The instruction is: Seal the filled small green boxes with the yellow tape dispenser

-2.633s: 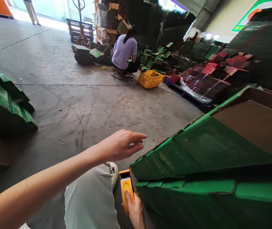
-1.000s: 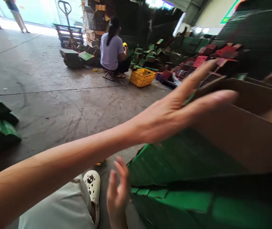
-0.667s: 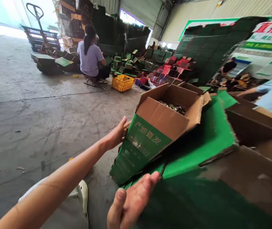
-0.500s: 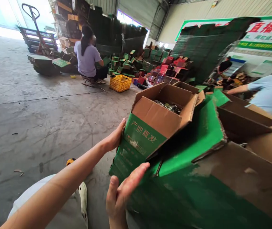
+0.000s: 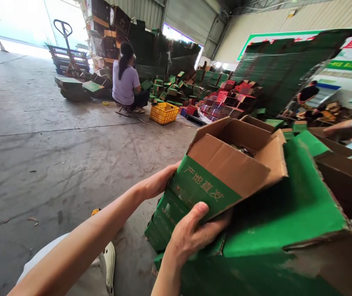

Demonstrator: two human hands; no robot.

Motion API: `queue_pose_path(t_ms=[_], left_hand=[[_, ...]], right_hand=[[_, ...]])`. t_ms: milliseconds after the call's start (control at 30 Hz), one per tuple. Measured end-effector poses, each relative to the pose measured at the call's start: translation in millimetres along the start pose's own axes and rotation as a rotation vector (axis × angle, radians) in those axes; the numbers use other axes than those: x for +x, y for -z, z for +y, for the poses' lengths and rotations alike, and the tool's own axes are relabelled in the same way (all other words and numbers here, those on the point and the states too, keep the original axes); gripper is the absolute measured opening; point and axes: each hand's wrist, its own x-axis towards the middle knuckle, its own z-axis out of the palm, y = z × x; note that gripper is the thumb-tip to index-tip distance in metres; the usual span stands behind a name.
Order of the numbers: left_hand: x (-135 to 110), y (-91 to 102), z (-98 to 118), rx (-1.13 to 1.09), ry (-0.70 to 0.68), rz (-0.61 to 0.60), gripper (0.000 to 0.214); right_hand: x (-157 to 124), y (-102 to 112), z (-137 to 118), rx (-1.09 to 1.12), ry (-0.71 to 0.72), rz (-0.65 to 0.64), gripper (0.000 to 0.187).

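Observation:
A small green carton (image 5: 207, 183) with brown open flaps and Chinese lettering stands tilted in front of me. Shiny contents, too dim to name, show inside it. My left hand (image 5: 160, 179) lies against the carton's left side, fingers partly hidden behind it. My right hand (image 5: 196, 232) holds the lower right edge, with the thumb on the front face and the fingertips hidden beneath. Under the carton are further green cardboard layers (image 5: 160, 226). Close on the right, a larger green carton (image 5: 287, 197) has its flaps up.
A seated person (image 5: 125, 80) works beside a yellow crate (image 5: 164, 113) and heaped green boxes. A pallet jack (image 5: 66, 45) stands at the back left. From the right edge reaches another person's arm (image 5: 339, 127). Concrete floor (image 5: 71, 164) stretches to the left.
My right hand has moved up and right from beside the small carton onto its lower right edge. The carton's right side has lifted a little. The view has shifted left.

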Motion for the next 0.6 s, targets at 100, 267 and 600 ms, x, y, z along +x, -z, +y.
queue_pose_path(t_ms=[100,267,600], left_hand=[[-13.3,-2.0,14.0,0.005,-0.053,-0.02,0.053],[-45.5,-6.0,26.1,0.031,-0.122,-0.056,0.066],[-147.1,1.9,81.3,0.239,-0.491,0.139,0.095]], right_hand=[[-3.7,3.9,-15.4,0.0,0.055,-0.002,0.064],[-13.7,15.4,-37.8,0.061,0.097,0.002,0.069],[-47.6,-0.7,-98.9,0.378,0.3,-0.15,0.077]])
